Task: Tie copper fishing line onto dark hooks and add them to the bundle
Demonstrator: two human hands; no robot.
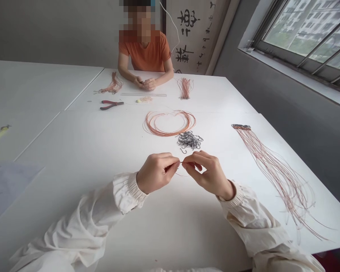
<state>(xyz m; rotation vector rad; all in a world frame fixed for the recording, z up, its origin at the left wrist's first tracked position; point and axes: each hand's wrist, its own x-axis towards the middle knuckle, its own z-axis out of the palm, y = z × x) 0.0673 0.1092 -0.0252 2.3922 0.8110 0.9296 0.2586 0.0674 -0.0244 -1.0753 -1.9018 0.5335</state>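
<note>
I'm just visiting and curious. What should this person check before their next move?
Left hand and right hand meet at the fingertips: ok.
Thin reddish line pinched between the fingers: ok, though its fine detail is too small to read.
Any hook in the pinch: cannot tell, the fingers hide it.
Pile of dark metal hooks within reach ahead of the hands: ok.
Hook pile apart from the coil of reddish line: not ok, they appear to touch.
Right sleeve off the long loose strands: ok.
</note>
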